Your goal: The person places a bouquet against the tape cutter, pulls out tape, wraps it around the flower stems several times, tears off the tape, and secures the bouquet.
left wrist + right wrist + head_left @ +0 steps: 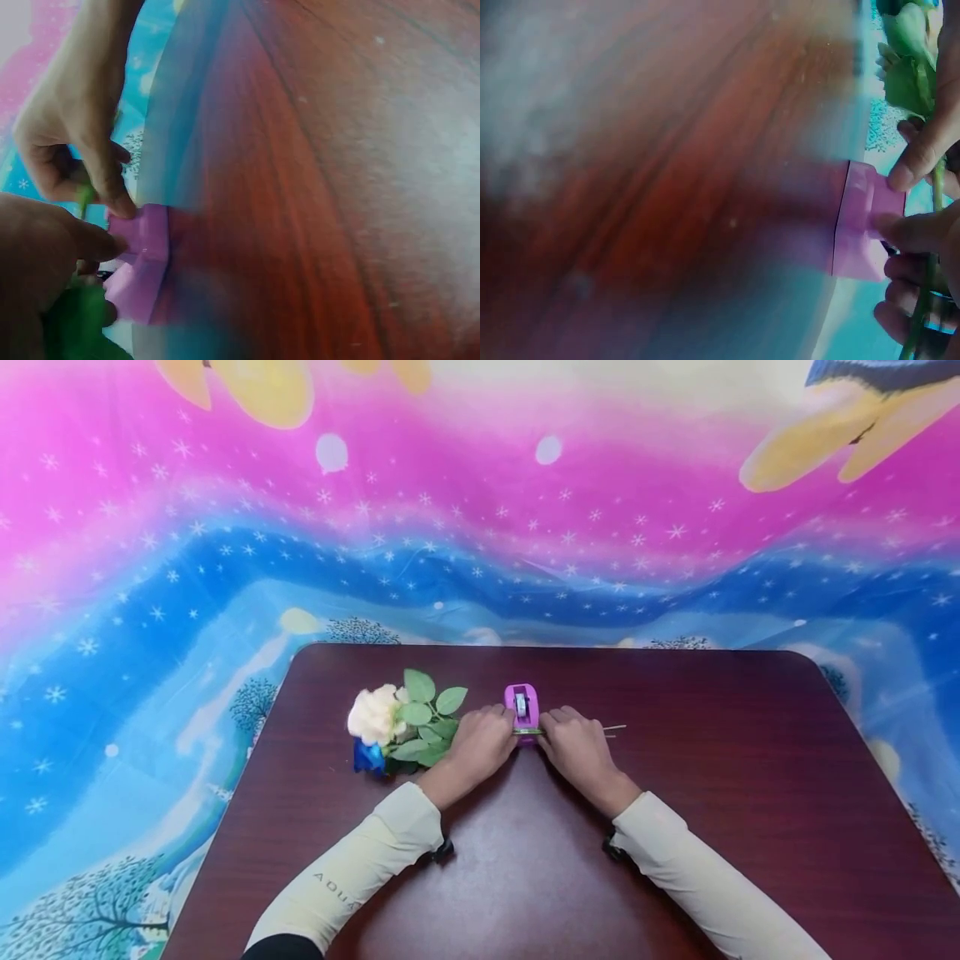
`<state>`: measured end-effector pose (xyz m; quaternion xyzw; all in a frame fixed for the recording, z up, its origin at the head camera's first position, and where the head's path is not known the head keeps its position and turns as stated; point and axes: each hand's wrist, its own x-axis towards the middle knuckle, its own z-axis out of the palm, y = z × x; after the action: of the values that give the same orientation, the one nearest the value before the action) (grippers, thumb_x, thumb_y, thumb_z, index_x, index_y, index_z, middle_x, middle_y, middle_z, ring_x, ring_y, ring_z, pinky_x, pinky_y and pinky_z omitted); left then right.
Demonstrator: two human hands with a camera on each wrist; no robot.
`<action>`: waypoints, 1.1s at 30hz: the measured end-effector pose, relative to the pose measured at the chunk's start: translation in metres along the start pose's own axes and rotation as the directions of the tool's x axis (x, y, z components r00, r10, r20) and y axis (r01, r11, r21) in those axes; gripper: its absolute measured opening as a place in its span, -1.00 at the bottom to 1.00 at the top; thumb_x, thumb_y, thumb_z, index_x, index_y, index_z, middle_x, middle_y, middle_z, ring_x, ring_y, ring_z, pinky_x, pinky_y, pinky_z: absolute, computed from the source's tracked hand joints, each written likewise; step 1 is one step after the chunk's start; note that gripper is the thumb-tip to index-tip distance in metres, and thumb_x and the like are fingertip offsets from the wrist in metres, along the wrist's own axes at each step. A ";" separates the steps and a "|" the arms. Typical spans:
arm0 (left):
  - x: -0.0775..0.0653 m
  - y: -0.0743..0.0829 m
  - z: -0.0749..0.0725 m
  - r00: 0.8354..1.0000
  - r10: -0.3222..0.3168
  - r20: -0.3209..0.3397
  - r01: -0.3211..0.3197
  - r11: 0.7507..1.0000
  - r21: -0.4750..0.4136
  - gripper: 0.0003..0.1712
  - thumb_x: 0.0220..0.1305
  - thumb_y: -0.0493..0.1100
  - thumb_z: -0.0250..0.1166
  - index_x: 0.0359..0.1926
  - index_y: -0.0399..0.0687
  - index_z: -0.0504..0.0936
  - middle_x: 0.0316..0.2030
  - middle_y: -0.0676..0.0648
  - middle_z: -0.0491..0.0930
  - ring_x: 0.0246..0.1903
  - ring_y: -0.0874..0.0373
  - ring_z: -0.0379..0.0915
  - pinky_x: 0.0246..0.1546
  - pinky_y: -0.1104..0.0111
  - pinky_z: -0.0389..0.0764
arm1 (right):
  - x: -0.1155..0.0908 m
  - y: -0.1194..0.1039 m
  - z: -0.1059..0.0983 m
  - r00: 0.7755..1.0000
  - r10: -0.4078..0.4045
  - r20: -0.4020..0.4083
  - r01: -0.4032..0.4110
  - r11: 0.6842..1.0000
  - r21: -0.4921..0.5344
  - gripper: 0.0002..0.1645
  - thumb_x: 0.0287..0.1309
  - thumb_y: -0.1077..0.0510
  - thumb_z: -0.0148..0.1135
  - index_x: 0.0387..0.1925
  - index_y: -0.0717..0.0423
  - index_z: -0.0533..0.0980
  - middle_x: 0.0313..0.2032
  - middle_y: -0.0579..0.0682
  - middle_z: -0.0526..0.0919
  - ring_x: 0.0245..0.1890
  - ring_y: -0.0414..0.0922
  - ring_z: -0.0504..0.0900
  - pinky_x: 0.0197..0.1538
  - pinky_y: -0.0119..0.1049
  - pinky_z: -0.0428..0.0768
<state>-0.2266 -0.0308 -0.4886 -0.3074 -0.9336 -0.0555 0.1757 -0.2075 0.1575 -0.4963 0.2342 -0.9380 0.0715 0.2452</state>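
A cream rose (375,714) and a blue rose (369,757) lie at the left, with green leaves (431,735) beside them. Their green stems (938,184) run rightward past a pink-purple tape dispenser (522,703), which holds a small roll of tape. My left hand (482,739) curls round the stems just below the leaves, thumb against the dispenser's near end. On the other side, my right hand (583,750) grips the stems, its thumb also touching the dispenser. Thin stem ends (615,727) stick out beyond the right hand. Fingers partly hide the stems between the hands.
The dark red-brown table (712,735) has a glossy surface and rounded far corners. Behind it hangs a colourful printed cloth (480,527) with snowflakes and trees. Pale sleeves (352,860) cover both forearms.
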 end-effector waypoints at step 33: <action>0.003 -0.003 0.014 0.998 -0.020 -0.059 0.021 1.000 0.016 -0.74 0.16 -0.23 0.40 -0.17 -0.18 0.53 -0.56 -0.02 0.61 -0.59 0.05 0.56 -0.57 0.22 0.56 | 0.004 -0.010 0.010 0.976 0.180 0.120 -0.189 0.979 0.069 -0.63 0.13 0.00 0.51 -0.29 0.17 0.54 -0.47 0.04 0.62 -0.52 0.06 0.68 -0.56 0.01 0.56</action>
<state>-0.2347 -0.0286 -0.5006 -0.2944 -0.9316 -0.0588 0.2050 -0.2100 0.1444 -0.5025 0.1592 -0.9645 0.1183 0.1744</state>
